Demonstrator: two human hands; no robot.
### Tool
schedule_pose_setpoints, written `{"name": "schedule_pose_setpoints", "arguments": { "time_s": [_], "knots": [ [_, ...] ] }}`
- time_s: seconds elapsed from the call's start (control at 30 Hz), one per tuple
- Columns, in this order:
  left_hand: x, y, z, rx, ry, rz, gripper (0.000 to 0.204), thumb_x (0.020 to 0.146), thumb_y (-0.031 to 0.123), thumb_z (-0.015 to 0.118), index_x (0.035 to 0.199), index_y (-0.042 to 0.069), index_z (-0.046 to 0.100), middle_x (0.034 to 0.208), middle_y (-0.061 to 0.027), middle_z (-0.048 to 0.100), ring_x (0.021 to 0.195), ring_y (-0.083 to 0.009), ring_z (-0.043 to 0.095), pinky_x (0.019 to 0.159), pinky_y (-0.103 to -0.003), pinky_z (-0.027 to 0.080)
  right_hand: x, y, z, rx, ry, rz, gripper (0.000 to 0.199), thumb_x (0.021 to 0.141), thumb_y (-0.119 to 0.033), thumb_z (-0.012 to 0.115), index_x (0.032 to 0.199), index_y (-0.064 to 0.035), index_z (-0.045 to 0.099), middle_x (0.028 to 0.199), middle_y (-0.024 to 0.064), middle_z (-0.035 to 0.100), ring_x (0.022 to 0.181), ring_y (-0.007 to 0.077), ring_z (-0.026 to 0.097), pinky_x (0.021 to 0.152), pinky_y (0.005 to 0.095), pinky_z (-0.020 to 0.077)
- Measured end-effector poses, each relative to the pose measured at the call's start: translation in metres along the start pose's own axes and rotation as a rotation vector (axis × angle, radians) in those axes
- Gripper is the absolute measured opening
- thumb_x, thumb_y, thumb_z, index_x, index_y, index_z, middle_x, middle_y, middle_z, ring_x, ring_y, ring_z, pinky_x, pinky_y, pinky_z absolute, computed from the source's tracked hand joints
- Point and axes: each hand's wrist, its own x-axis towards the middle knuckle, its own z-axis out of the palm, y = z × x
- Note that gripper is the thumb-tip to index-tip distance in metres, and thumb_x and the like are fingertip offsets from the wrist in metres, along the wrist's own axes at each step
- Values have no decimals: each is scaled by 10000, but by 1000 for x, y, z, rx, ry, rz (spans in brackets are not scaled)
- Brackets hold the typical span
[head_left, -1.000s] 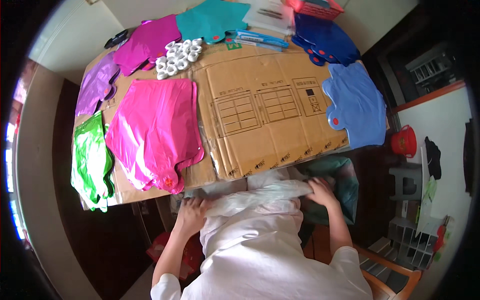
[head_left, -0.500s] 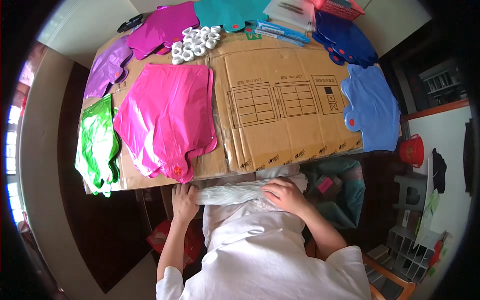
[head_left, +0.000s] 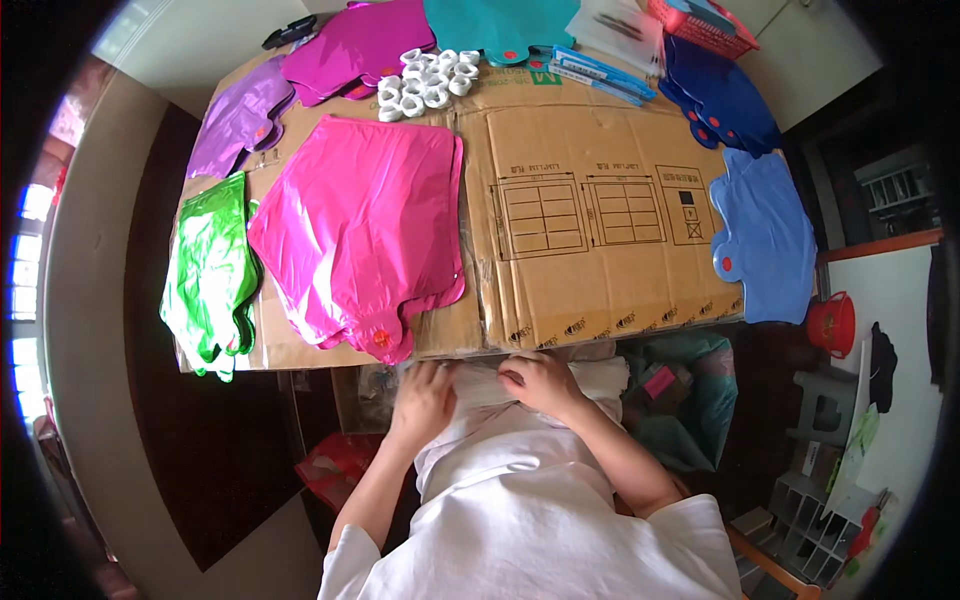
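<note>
My left hand [head_left: 424,398] and my right hand [head_left: 542,384] are close together over my lap, just below the near edge of the cardboard. Between them lies a crumpled strip of clear plastic film [head_left: 478,386], partly smeared by motion. Both hands have curled fingers and seem to pinch its ends; the fingertips of my left hand are partly hidden. On the cardboard above lies a stack of shiny pink foil balloons [head_left: 360,220], flat, with a tab pointing toward me.
A cardboard sheet [head_left: 590,290] covers the table. Around its edge lie green foil balloons [head_left: 210,275], light blue ones [head_left: 768,240], dark blue ones [head_left: 720,95], white rings [head_left: 430,85] and blue-white strips [head_left: 600,75]. A teal bag [head_left: 690,430] stands below right.
My hands have drawn nearer each other, the left moving right and the right moving slightly left. The stretched clear plastic between them is now shorter. The whole view has shifted a little.
</note>
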Motion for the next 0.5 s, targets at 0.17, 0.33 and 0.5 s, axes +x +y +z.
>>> {"name": "schedule_pose_setpoints", "arguments": {
  "time_s": [0.17,0.33,0.5],
  "knots": [
    [1,17,17,-80,-71,116,387,694,82,575,1080,59,567,1033,-123,553,888,-307,517,783,-420,412,-1,0,0,90,1,74,104,784,-174,615,797,-75,646,764,93,637,720,283,611,663,374,483],
    [1,19,25,-34,-37,144,467,700,117,597,1164,116,554,1122,-128,542,947,-301,528,797,-419,413,-1,1,-3,247,-33,239,121,804,-173,606,816,-58,642,758,112,641,728,285,616,664,364,477],
    [-4,12,34,42,-19,188,516,711,146,612,1221,183,545,1230,-134,514,1014,-285,529,821,-409,413,0,-1,-11,322,-52,324,151,830,-176,595,839,-30,631,786,135,644,732,267,627,649,341,473]
  ]
}}
